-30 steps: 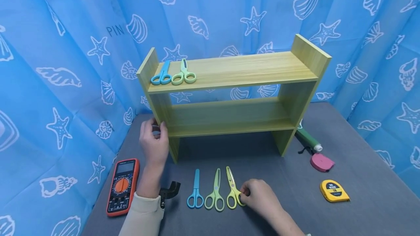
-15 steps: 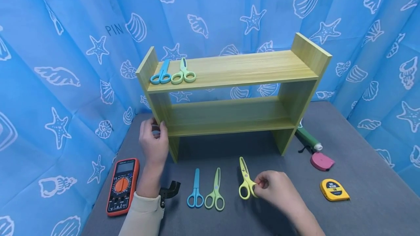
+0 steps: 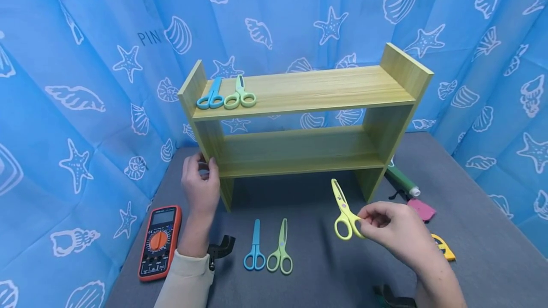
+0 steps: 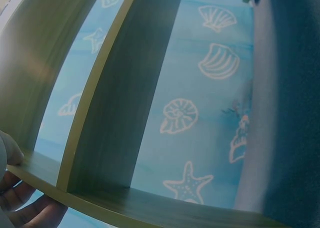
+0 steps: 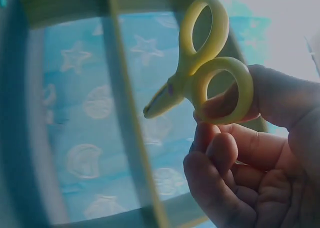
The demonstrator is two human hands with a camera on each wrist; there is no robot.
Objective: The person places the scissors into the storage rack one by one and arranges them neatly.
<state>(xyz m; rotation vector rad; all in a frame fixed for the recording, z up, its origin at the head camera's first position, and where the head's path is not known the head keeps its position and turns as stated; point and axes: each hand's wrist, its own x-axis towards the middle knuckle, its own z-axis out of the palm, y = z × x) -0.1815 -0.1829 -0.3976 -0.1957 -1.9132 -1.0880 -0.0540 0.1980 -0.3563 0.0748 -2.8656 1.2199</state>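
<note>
My right hand (image 3: 396, 229) pinches a pair of yellow scissors (image 3: 344, 213) by one handle ring, above the table, blades pointing up and away. The right wrist view shows the thumb and fingers on that ring of the yellow scissors (image 5: 217, 82). My left hand (image 3: 201, 184) grips the left side panel of a wooden shelf (image 3: 299, 170), thumb inside and fingers outside, as the left wrist view also shows of the left hand (image 4: 25, 203). On the table lie blue scissors (image 3: 255, 246) and green scissors (image 3: 281, 248). Another blue pair (image 3: 211, 96) and light green pair (image 3: 239, 96) rest on the top board.
An orange multimeter (image 3: 160, 244) lies left of my left forearm. At the right are a green tube (image 3: 402, 180), a pink tape measure (image 3: 421, 209) and a yellow tape measure (image 3: 445, 248) partly covered by my right hand. A blue patterned curtain (image 3: 299, 13) hangs behind.
My right hand has lifted the yellow scissors off the table and moved them right and up toward the shelf. The left hand stays on the side panel.
</note>
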